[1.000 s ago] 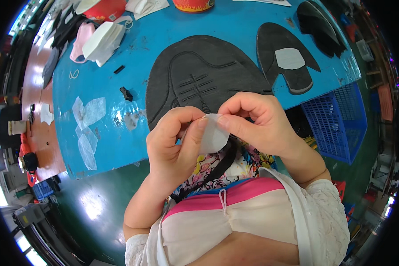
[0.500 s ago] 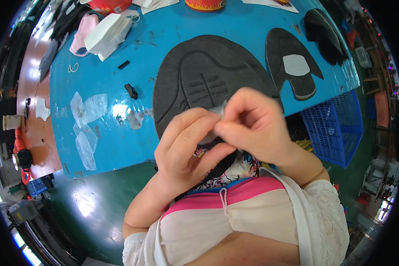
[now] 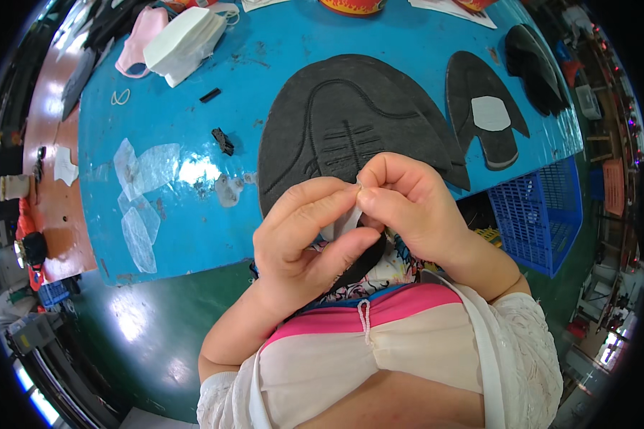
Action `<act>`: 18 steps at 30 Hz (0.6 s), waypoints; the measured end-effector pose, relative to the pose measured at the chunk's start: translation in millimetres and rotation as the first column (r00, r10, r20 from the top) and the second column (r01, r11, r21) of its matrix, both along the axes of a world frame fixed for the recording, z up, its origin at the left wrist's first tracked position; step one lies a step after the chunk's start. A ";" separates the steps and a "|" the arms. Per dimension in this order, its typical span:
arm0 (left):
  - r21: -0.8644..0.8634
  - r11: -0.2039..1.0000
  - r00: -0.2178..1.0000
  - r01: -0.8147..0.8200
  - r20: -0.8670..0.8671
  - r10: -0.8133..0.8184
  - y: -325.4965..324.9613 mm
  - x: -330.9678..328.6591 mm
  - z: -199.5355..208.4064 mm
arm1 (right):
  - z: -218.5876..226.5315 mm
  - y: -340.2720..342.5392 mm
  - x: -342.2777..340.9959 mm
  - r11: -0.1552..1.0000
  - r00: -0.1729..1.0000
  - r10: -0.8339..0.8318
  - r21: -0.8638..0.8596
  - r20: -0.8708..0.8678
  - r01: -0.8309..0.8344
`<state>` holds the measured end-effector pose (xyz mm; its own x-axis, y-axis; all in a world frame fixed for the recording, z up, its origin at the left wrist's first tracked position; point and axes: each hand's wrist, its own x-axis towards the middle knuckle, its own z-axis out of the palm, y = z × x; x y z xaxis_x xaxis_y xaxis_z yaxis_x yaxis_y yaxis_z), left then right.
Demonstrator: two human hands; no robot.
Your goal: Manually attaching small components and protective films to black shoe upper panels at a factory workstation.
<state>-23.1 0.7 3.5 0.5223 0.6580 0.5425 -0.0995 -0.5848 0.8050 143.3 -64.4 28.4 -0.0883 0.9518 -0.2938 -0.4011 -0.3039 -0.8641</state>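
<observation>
Both hands meet in front of my body at the table's near edge. Thumb and fingers of my right hand are pinched together at the top of a thin white piece, perhaps film or paper. My left hand is curled round the same piece, its fingertips touching the right ones. Part of that piece is hidden behind the fingers. Just beyond them lies a large dark grey sheet-like piece with stitched or grooved lines, shaped like a shoe upper. Under my hands a black curved edge shows, its kind unclear.
On the blue table lie translucent film scraps, black bits, a rubber band and white and pink face masks. A dark cut piece with a white patch is at right. A blue crate stands beside the table.
My right hand, blurred before, now shows sharply with its fingertips pinched near the left ones. More of the white piece shows between the hands. The whole view has shifted slightly.
</observation>
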 end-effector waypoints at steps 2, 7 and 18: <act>-0.073 0.997 0.998 0.028 0.050 -0.025 0.1 -0.5 -1.6 | -1.8 1.9 -4.7 0.997 0.998 -0.060 0.052 0.015 0.059; -0.294 0.955 0.996 -0.049 0.059 0.069 -5.8 1.7 -2.3 | -9.4 0.4 -12.2 0.978 0.993 -0.118 0.172 -0.006 0.117; -0.313 0.950 0.995 -0.003 0.092 0.033 -7.4 3.1 0.6 | -16.7 -4.4 -12.8 0.947 0.984 -0.132 0.310 0.122 0.089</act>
<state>-20.0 -6.7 4.1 0.4652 0.8109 0.3550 -0.1760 -0.3082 0.9349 130.5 -68.8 11.6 0.0438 0.9990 0.0074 -0.2861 0.0196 -0.9580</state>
